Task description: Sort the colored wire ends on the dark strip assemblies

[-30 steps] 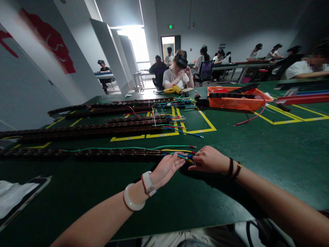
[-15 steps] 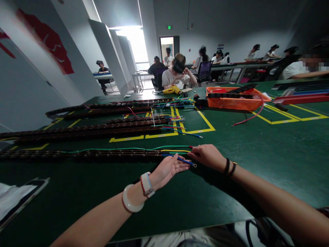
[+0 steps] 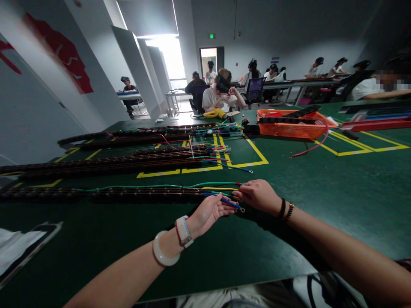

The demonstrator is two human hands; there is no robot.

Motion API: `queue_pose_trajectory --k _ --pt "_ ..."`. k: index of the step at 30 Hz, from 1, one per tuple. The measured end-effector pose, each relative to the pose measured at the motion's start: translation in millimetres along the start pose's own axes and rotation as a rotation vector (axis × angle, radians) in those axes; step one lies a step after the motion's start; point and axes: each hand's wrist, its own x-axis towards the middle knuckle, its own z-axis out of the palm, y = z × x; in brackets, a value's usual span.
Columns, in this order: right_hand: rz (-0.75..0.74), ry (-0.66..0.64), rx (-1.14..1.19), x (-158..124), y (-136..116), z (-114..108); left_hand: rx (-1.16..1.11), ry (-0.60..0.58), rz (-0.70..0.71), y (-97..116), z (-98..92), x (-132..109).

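Observation:
A long black cable chain (image 3: 144, 193) lies across the near part of the table, with coloured wires coming out of its right end. My left hand (image 3: 212, 211) is palm up beneath them. Its thumb holds a blue wire (image 3: 228, 202) against the outstretched fingers; a metal ring terminal (image 3: 242, 210) tips this wire. Closed in a pinch, my right hand (image 3: 260, 196) grips the end of a yellow wire (image 3: 218, 188). A green wire (image 3: 212, 184) with a red end runs up to its knuckles. Fingers hide the yellow wire's tip.
More cable chains (image 3: 105, 164) with wire ends lie farther back, over yellow tape marks (image 3: 250, 164). An orange basket (image 3: 289, 130) and a yellow tool (image 3: 215, 113) are at the back. A dark-edged tray (image 3: 35, 244) with white material is at left. Several people sit beyond.
The blue wire's ring end has dipped slightly downward. My right hand has shifted a little, and more of the wire ends shows below its fingertips. My left hand has hardly moved.

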Motion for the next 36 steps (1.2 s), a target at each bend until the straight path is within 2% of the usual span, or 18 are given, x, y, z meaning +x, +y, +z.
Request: queue_pose_trajectory --k 4,8,11,15,19,22,25,36 --pt "-0.275 0.125 0.010 -4.7 -6.5 -9.2 -0.013 0.001 0.015 0.3 1.8 -0.3" --pt "-0.358 0.153 -0.021 -6.5 -13.8 -3.6 -0.025 0.005 0.036 -1.4 0.9 0.6" --pt "-0.348 0.144 -0.003 -6.1 -13.6 0.5 -0.026 0.003 0.032 -1.1 1.0 0.6" --pt "-0.214 0.137 0.041 -4.2 -8.7 -0.5 0.035 0.001 0.006 1.6 4.6 -1.0" --pt "-0.143 0.071 0.068 -1.9 -5.0 -0.7 0.247 -0.032 -0.028 1.3 8.6 -3.3" --pt "-0.163 -0.005 0.102 -1.4 -4.1 2.3 0.414 -0.099 -0.039 -1.7 9.6 -4.5" --pt "-0.193 -0.069 0.106 -1.5 -4.0 6.8 0.468 -0.143 -0.046 -4.2 9.0 -4.7" --pt "-0.316 -0.129 -0.051 1.6 -8.4 15.2 0.484 -0.135 -0.045 -4.3 9.9 -4.0"
